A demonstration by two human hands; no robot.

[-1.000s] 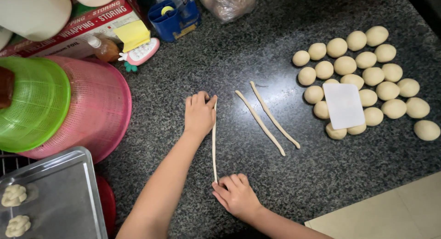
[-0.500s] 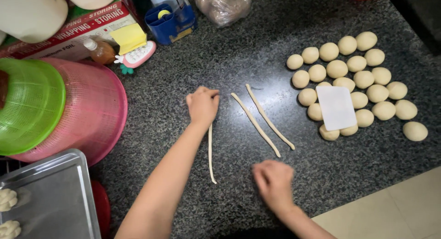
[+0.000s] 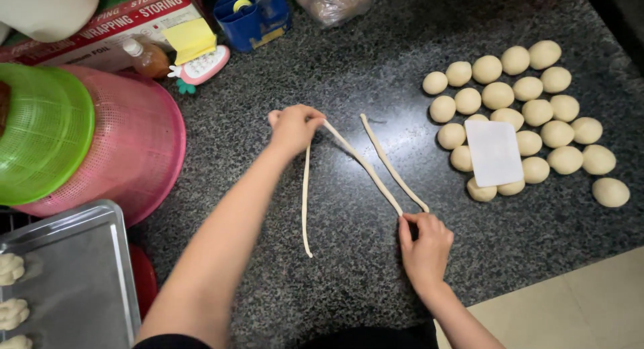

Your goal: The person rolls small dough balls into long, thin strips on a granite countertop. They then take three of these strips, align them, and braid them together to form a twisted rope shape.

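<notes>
Dough ropes (image 3: 365, 164) on counter (image 3: 376, 60), left fingers (image 3: 310, 117) pinching top ends, right fingers (image 3: 410, 221) closed on bottom ends.

My left hand (image 3: 293, 126) is stretched well forward, forearm bare and running diagonally up from the lower left, with the fingers curled inward and pinched together at the tips, knuckles up. My right hand (image 3: 425, 245) sits much closer to my body, palm down, wrist bent slightly, its thumb and forefinger pressed together at the far edge of the hand. The two hands are well apart.
</notes>
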